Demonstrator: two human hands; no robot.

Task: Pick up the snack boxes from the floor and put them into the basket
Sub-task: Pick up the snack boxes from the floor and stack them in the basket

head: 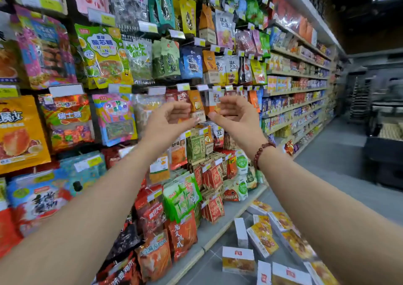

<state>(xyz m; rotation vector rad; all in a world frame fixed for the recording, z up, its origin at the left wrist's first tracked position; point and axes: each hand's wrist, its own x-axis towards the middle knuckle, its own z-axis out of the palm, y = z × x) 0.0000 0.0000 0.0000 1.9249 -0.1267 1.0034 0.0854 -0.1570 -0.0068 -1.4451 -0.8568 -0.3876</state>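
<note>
**Head view: left hand (168, 119) and right hand (236, 114) raised and empty, snack boxes (262, 239) on the floor (340, 160)**

Both hands are held up side by side in front of the hanging snack bags (102, 55), near each other but not touching, with the palms turned toward one another. Each has its fingers loosely curved and the thumb apart from them, and neither holds anything. A bracelet (262, 154) of dark red beads circles the right wrist.

The snack boxes, white with yellow printed faces, lie scattered on the grey floor well below the hands. They are under the right forearm, just beside the foot of the shelf (218, 228). Some lie flat, some stand on an edge, and several touch their neighbours. Neither hand touches any of them.

Small orange and red packets hang behind the fingertips. Larger bright bags hang to the left of the left hand.
</note>
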